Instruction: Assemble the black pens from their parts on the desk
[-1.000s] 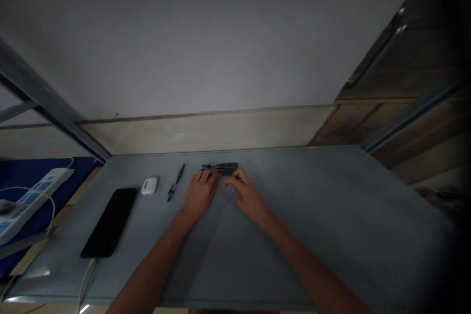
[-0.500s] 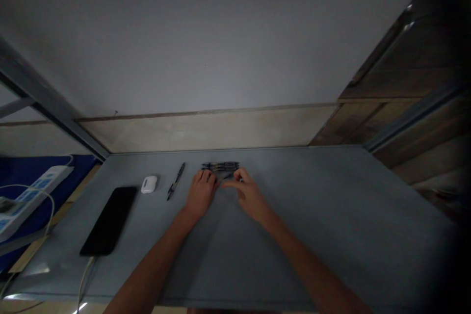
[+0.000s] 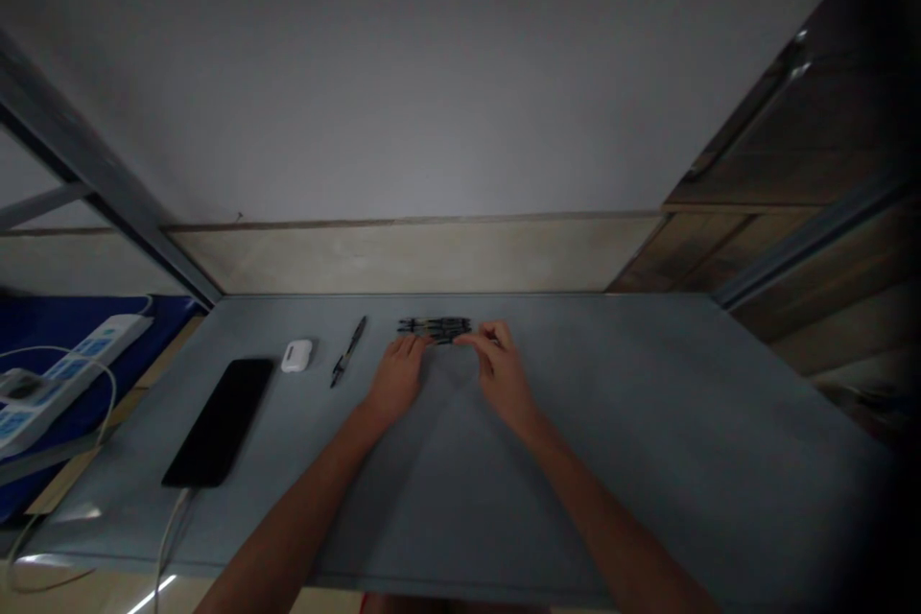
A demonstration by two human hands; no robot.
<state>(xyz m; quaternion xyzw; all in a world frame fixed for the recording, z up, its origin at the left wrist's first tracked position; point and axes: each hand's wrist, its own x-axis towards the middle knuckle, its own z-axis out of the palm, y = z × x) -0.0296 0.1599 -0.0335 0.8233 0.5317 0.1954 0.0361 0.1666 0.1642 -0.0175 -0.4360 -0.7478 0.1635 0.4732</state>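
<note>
Several dark pens (image 3: 435, 322) lie side by side, crosswise, near the back of the grey table. At their near side is one more pen (image 3: 444, 342), level with the row, with a hand at each end. My left hand (image 3: 400, 374) has its fingers closed at the left end of this pen. From the right, my right hand (image 3: 499, 360) pinches the other end between thumb and fingers. A separate pen (image 3: 349, 351) lies slantwise left of my left hand, touched by neither hand.
Left on the table (image 3: 648, 460) are a white earphone case (image 3: 296, 356) and a black phone (image 3: 220, 422) with a cable plugged in. Beyond the left edge a white power strip (image 3: 64, 379) rests on a blue surface. A wall (image 3: 432, 254) borders the back; metal posts stand at both rear corners.
The near pen, tilted between my hands before, now lies level along the row. My right hand has shifted slightly right, and the camera view has moved a little.
</note>
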